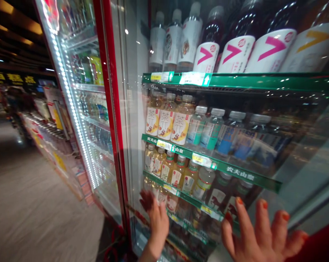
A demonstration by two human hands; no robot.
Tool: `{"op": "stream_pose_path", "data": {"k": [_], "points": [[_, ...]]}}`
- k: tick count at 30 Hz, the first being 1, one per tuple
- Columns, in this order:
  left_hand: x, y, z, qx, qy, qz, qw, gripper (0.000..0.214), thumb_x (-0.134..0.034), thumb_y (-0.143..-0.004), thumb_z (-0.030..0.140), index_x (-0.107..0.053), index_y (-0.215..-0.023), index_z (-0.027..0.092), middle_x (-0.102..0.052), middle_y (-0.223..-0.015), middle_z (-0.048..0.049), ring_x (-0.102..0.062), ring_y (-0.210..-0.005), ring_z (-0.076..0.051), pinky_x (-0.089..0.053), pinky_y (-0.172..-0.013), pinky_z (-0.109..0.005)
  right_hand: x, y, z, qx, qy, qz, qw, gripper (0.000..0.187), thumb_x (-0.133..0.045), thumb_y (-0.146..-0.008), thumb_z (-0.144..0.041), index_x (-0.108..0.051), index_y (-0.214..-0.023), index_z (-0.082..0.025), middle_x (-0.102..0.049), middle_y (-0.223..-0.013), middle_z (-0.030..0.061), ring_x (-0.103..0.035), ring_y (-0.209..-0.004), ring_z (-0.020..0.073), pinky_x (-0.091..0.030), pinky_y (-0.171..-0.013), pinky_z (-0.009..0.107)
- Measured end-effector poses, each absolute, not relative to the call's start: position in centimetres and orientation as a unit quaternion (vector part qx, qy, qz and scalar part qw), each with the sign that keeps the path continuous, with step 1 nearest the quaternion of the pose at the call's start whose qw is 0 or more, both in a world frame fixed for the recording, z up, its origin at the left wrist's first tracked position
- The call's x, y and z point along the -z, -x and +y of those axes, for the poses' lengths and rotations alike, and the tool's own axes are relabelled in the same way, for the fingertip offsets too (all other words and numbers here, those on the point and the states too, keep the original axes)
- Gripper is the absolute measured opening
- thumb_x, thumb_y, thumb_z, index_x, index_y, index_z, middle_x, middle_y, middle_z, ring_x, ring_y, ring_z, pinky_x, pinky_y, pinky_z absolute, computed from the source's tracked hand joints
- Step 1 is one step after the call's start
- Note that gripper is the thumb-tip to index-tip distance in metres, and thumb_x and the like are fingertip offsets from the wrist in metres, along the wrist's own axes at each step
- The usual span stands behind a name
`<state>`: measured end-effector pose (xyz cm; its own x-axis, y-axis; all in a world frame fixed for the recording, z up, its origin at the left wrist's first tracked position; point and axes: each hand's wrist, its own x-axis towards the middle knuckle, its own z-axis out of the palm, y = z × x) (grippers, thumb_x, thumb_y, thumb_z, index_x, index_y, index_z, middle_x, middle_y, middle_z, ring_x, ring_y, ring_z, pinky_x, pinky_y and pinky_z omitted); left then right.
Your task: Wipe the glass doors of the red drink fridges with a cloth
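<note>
— In front of a drinks cooler [249, 82], how do your hands stand?

— Your right hand [258, 233] is raised, fingers splayed wide, orange nails showing, nothing in its hold. Your left hand [157, 220] points forward, fingers extended and seemingly holding nothing; blur hides exactly how far they spread.

— And the bottles?

— Amber bottles [177, 173] stand upright on a lower shelf, beyond and above your left hand. Bottles with a horse print [217, 196] share their row, nearer your right fingertips. Reflections suggest a glass front [303, 153] between; whether either hand touches it, one cannot tell.

— What serves you best here?

— Light, even pressure, most likely: treat the pane as close, keep your fingers relaxed and your left wrist clear of the red frame [114, 109].
</note>
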<state>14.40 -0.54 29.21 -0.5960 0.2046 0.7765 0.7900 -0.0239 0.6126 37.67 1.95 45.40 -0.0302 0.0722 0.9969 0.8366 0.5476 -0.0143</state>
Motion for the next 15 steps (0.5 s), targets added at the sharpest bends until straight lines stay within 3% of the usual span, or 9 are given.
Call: {"op": "stream_pose_path", "data": {"k": [2,5,8,11,13,15], "points": [[-33.3,-9.8,0.6,0.630,0.325,-0.658,0.253,0.086,-0.062,-0.103,0.057,-0.023,-0.175,0.031,-0.022,-0.185,-0.0158,-0.026,-0.170,-0.042,-0.019,-0.137,-0.077,-45.5,-37.4,2.0,0.328,0.351,-0.637,0.603,0.055,-0.056,-0.109,-0.048,-0.053,-0.163,-0.036,-0.044,-0.175,-0.0009,-0.032,-0.168,0.0320,-0.014,-0.140,0.059],[-37.9,-10.1,1.6,0.637,0.329,-0.647,0.259,0.079,-0.045,-0.111,0.044,-0.005,-0.177,0.027,-0.004,-0.188,-0.0155,-0.007,-0.175,-0.035,-0.009,-0.142,-0.066,-45.7,-37.0,1.9,0.338,0.351,-0.631,0.603,0.056,-0.056,-0.109,-0.048,-0.052,-0.163,-0.037,-0.044,-0.175,-0.0024,-0.033,-0.168,0.0292,-0.014,-0.141,0.055],[-38.4,-17.2,0.4,0.574,0.480,-0.599,0.285,0.071,-0.041,-0.110,0.040,-0.020,-0.176,0.025,-0.013,-0.187,-0.0070,-0.010,-0.175,-0.025,-0.009,-0.145,-0.047,-45.9,-37.0,1.9,0.337,0.357,-0.629,0.603,0.057,-0.057,-0.108,-0.047,-0.050,-0.164,-0.038,-0.043,-0.175,-0.0032,-0.033,-0.168,0.0297,-0.016,-0.140,0.057],[-38.0,-20.1,-1.2,0.505,0.603,-0.509,0.350,0.067,-0.041,-0.110,0.048,-0.026,-0.174,0.036,-0.024,-0.184,0.0068,-0.015,-0.173,-0.017,-0.010,-0.144,-0.039,-45.8,-37.7,2.3,0.381,0.336,-0.635,0.581,0.063,-0.061,-0.105,-0.043,-0.049,-0.166,-0.032,-0.042,-0.177,0.0014,-0.033,-0.168,0.0326,-0.019,-0.140,0.060],[-39.4,-17.0,-1.2,0.528,0.577,-0.518,0.346,0.068,-0.041,-0.110,0.039,-0.021,-0.175,0.035,-0.018,-0.185,0.0060,-0.011,-0.173,-0.015,-0.008,-0.144,-0.037,-45.8,-38.2,2.7,0.424,0.318,-0.640,0.556,0.068,-0.064,-0.101,-0.040,-0.049,-0.166,-0.027,-0.042,-0.176,0.0054,-0.035,-0.167,0.0360,-0.021,-0.139,0.063],[-42.5,-12.1,-0.5,0.572,0.514,-0.551,0.324,0.073,-0.037,-0.110,0.028,-0.007,-0.177,0.027,0.000,-0.188,-0.0032,0.002,-0.174,-0.020,0.001,-0.144,-0.044,-45.7,-38.5,3.0,0.445,0.311,-0.638,0.546,0.071,-0.066,-0.098,-0.038,-0.050,-0.166,-0.025,-0.045,-0.174,0.0079,-0.037,-0.165,0.0395,-0.024,-0.137,0.067]]}}
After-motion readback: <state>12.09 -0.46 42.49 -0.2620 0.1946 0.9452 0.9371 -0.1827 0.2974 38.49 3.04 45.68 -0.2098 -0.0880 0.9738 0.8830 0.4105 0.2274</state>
